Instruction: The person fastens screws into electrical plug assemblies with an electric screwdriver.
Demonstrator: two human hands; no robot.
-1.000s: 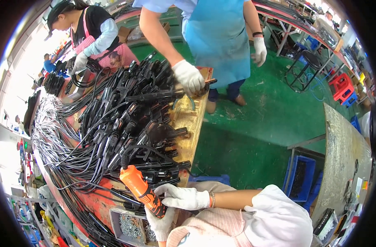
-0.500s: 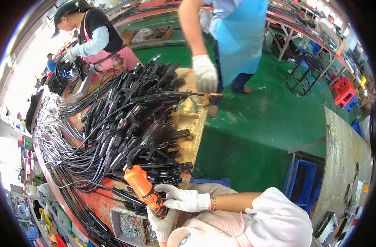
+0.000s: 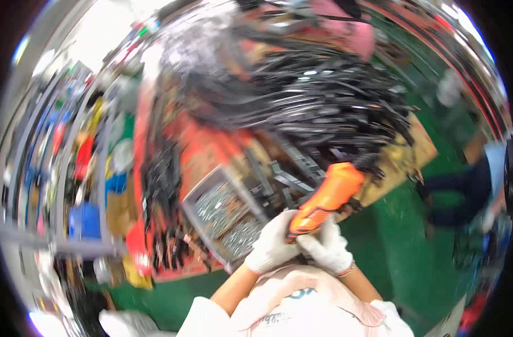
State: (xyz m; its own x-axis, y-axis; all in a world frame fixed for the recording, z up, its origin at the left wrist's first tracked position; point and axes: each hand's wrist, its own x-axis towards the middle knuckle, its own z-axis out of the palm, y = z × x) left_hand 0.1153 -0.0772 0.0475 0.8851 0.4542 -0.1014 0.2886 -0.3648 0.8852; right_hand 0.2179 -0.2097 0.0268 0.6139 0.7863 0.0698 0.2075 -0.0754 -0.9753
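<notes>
Orange power tool (image 3: 330,194) stays at the person's front, over the near side of the red worktable (image 3: 209,143), but the view has swung left: the heap of black cables (image 3: 318,101) now spreads across the far side, blurred, and the grey 2-compartment box (image 3: 241,190) of silvery fasteners sits just left of the hands. The hold seems kept while the body turns, so work appears paused. The tool slants far-right, its near end marked black. Left hand (image 3: 272,241): fingers clamped around that end; right hand (image 3: 328,244): touching it, grip uncertain
</notes>
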